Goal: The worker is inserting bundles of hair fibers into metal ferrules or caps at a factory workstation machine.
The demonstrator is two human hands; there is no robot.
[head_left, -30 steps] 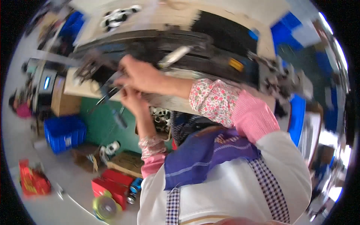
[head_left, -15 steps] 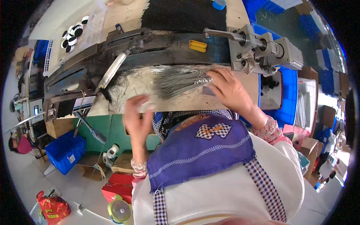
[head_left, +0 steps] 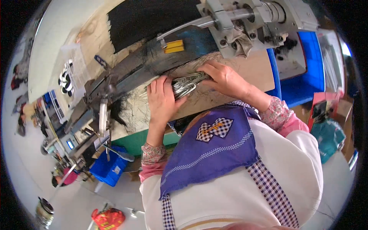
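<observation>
On the worktop in front of me lies a bundle of thin silvery metal wires [head_left: 188, 85] with bent, looped ends facing right. My left hand [head_left: 161, 97] wraps over the bundle's left part, fingers on its far side and thumb on the near side, hiding most of its length. Around the right end my right hand [head_left: 226, 79] is curled, its fingertips against the looped wires. Just beyond the hands runs a long dark metal bar of a machine [head_left: 142, 71], and a yellow block [head_left: 174, 46] sits on it.
A metal clamp unit with shafts [head_left: 241, 27] stands at the far right. Beside it is a blue crate [head_left: 312, 73]. Black bristle-like fibres [head_left: 119, 111] lie near the machine's lever [head_left: 102, 117]. Black cloth [head_left: 143, 21] covers the far worktop. Black-and-white rolls [head_left: 66, 80] lie at left.
My left hand has moved up and right from beside the bundle and closed over it. My right hand stays at the looped ends. The whole view has turned and shifted.
</observation>
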